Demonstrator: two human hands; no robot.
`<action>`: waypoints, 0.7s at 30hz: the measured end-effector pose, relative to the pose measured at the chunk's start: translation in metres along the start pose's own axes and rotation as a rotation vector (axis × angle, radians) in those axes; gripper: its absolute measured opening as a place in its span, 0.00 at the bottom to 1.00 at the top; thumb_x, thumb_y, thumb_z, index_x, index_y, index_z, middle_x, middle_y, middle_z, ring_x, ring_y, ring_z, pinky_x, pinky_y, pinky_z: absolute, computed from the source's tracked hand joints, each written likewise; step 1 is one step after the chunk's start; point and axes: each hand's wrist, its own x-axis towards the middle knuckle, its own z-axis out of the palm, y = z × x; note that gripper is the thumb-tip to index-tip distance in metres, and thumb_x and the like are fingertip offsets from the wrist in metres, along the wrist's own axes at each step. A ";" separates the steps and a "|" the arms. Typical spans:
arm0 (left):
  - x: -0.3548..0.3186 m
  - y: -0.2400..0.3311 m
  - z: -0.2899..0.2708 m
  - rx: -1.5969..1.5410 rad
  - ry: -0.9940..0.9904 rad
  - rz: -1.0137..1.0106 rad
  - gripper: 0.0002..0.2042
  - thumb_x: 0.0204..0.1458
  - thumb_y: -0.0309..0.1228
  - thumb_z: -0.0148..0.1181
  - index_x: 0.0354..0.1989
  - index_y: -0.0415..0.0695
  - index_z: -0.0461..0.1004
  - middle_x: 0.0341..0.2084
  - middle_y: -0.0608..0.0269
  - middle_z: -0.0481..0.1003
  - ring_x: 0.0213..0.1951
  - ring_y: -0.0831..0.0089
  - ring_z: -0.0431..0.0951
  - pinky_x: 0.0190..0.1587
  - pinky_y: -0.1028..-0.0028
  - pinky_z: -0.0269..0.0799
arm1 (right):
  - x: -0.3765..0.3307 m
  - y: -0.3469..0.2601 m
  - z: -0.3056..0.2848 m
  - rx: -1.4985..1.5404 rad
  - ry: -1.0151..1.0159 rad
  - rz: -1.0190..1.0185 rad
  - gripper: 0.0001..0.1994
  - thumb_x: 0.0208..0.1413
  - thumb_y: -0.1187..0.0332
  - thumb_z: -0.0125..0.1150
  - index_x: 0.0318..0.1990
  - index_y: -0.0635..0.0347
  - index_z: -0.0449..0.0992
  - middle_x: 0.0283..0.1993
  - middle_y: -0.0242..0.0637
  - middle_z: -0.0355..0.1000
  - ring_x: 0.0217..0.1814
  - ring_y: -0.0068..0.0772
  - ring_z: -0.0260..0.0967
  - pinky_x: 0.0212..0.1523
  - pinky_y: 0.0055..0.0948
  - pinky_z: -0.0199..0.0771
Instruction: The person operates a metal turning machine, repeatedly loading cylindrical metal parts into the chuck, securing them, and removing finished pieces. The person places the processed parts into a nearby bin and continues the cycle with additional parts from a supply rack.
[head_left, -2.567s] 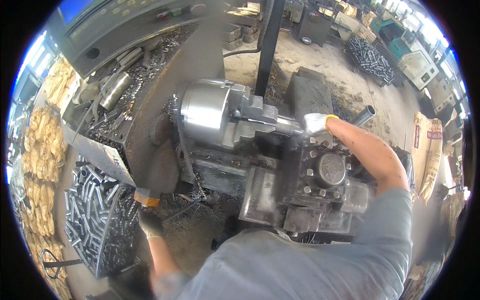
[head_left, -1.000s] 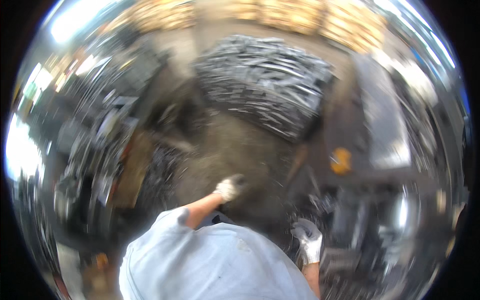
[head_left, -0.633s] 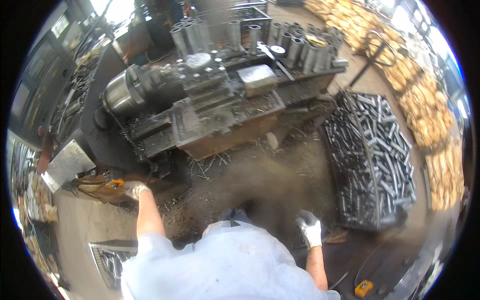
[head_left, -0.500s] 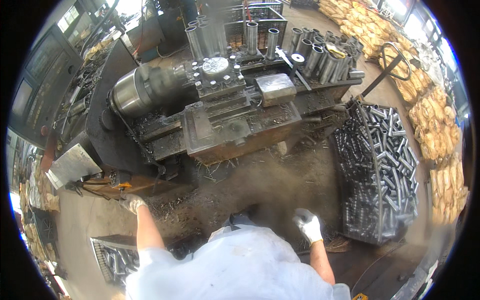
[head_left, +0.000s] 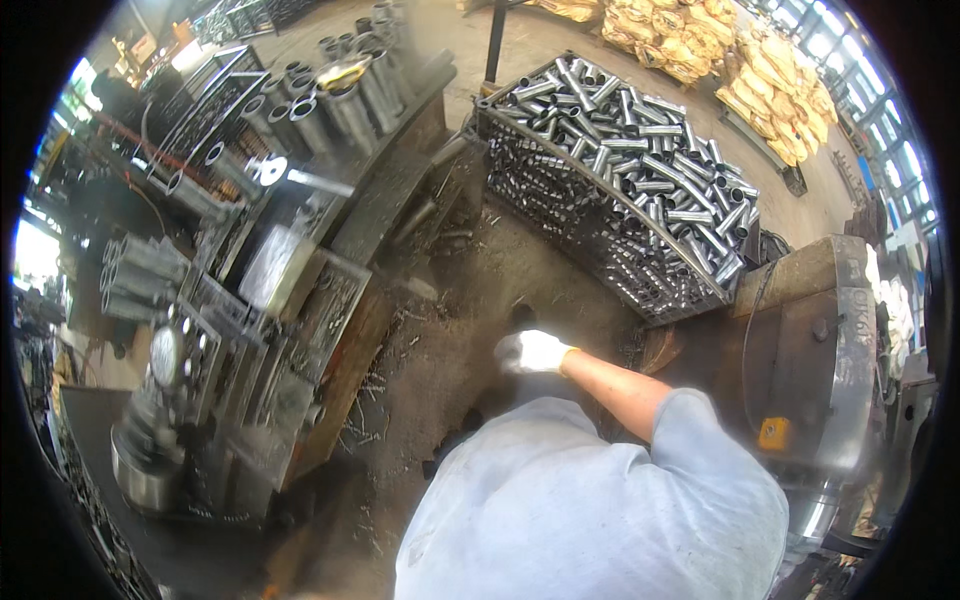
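Head view, centre of the scene: the right hand [head_left: 532, 352], in a white work glove, hangs over the dirt floor [head_left: 470, 300] with its fingers curled loosely; it holds nothing that I can see.
Left hand: out of view, so its grip cannot be told.
Nearest things: short shiny steel tube sections [head_left: 640, 150] heaped in a dark wire-mesh crate [head_left: 600, 235], to the far right of the gloved hand and apart from it.
Handling, as a judgement: the tubes look rigid, smooth and probably oily, fairly heavy for their size, likely sharp at the cut ends; a grasp around the middle of the barrel seems safest, and the glove helps.
Left side: a grey metal lathe [head_left: 215, 370], blurred, with more upright grey tubes [head_left: 340, 90] on its far end.
Right side: another grey machine casing [head_left: 810, 350], near the person's light blue shirt [head_left: 580, 510].
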 end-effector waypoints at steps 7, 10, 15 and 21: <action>-0.189 0.149 0.152 -0.089 -0.986 -0.170 0.19 0.69 0.40 0.56 0.58 0.38 0.77 0.44 0.48 0.82 0.45 0.58 0.84 0.45 0.63 0.82 | 0.021 0.149 -0.172 0.384 0.375 0.157 0.22 0.57 0.60 0.70 0.57 0.61 0.84 0.53 0.45 0.84 0.51 0.40 0.83 0.55 0.35 0.82; -0.322 0.287 0.193 -0.056 -1.310 -0.108 0.17 0.68 0.38 0.58 0.56 0.37 0.79 0.40 0.50 0.83 0.41 0.60 0.86 0.41 0.64 0.84 | 0.050 0.260 -0.270 0.984 0.599 0.310 0.28 0.56 0.65 0.71 0.64 0.65 0.78 0.48 0.44 0.83 0.42 0.27 0.81 0.43 0.27 0.83; -0.528 0.509 0.185 0.046 -1.508 0.860 0.16 0.68 0.37 0.63 0.57 0.41 0.80 0.42 0.57 0.85 0.44 0.70 0.83 0.50 0.68 0.78 | 0.136 0.486 -0.405 0.450 0.763 0.424 0.38 0.51 0.57 0.74 0.70 0.57 0.73 0.46 0.50 0.84 0.45 0.39 0.83 0.46 0.36 0.82; -0.661 0.649 0.218 0.177 -1.597 1.060 0.16 0.68 0.38 0.64 0.59 0.42 0.79 0.44 0.57 0.84 0.47 0.67 0.84 0.51 0.68 0.79 | 0.241 0.628 -0.448 0.090 0.442 0.704 0.26 0.62 0.51 0.60 0.59 0.60 0.79 0.52 0.63 0.81 0.57 0.64 0.79 0.58 0.54 0.79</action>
